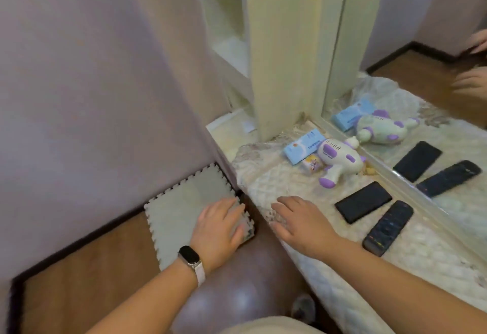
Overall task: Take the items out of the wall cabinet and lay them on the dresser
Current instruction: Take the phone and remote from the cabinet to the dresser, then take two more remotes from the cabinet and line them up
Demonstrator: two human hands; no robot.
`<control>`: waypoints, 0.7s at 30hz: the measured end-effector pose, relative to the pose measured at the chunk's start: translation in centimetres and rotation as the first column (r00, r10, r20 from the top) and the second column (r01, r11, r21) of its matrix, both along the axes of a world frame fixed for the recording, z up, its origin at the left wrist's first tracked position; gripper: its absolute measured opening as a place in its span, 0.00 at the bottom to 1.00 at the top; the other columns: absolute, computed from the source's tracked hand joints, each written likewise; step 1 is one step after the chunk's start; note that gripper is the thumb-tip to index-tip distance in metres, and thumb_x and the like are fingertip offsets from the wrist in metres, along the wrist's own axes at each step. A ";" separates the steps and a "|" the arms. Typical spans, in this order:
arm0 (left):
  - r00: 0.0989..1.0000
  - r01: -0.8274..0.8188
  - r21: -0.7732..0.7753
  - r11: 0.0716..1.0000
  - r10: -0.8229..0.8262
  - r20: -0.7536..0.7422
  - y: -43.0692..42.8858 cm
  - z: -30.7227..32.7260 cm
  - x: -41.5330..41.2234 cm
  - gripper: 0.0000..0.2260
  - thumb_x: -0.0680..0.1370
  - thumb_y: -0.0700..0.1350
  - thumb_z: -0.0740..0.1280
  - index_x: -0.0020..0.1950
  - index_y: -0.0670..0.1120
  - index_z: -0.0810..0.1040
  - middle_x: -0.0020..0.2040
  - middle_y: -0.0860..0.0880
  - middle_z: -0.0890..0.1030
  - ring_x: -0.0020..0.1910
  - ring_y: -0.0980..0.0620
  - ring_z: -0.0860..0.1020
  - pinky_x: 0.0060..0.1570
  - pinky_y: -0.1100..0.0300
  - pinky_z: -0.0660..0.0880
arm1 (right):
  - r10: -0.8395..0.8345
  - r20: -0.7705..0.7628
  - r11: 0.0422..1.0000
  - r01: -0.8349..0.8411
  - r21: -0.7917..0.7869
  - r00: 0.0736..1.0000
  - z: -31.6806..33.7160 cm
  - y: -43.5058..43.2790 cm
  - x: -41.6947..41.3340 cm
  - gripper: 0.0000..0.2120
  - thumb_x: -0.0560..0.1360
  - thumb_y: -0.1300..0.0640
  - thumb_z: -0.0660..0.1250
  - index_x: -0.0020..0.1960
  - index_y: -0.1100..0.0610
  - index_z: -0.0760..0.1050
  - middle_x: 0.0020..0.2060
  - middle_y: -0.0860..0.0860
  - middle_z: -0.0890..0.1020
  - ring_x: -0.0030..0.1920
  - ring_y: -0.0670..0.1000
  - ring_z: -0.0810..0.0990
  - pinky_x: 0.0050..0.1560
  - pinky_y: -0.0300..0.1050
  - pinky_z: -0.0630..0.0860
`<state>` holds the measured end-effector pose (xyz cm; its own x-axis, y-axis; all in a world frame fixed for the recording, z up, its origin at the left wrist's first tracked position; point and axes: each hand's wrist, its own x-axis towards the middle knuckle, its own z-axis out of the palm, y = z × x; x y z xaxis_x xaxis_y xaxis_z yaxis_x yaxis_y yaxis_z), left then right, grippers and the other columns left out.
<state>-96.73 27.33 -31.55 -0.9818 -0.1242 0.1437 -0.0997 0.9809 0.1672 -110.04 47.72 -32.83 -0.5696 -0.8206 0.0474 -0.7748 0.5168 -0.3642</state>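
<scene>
Lace-covered dresser (290, 175) lies under the empty right hand (297, 221), grip apart; left hand (220, 225) likewise.

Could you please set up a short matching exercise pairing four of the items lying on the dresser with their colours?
Items:
1. toy blaster
2. flat box
3. phone
4. remote control

Colours:
A. plain black slab
B. white with purple parts
C. dark with small coloured buttons
D. light blue

Pairs: 1-B, 2-D, 3-A, 4-C
</scene>
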 end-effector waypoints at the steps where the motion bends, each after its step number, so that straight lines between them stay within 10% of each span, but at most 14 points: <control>1: 0.999 -0.043 -0.001 0.999 0.043 -0.005 -1.2 0.1 2.0 0.17 0.76 0.52 0.62 0.62 0.48 0.76 0.61 0.46 0.78 0.61 0.47 0.74 0.60 0.52 0.68 | 0.061 -0.018 0.998 -0.061 0.008 0.998 0.3 -1.7 1.0 0.20 0.72 0.44 0.62 0.59 0.54 0.79 0.54 0.51 0.82 0.54 0.55 0.80 0.49 0.51 0.78; 21: 0.684 -0.717 0.056 0.694 0.718 -0.129 -17.7 4.0 46.4 0.18 0.77 0.54 0.61 0.63 0.50 0.78 0.63 0.49 0.78 0.65 0.47 0.74 0.65 0.47 0.69 | 0.691 -0.325 0.697 -0.714 0.061 0.646 6.5 -32.8 36.5 0.22 0.75 0.41 0.58 0.59 0.53 0.78 0.57 0.52 0.81 0.57 0.55 0.79 0.55 0.50 0.76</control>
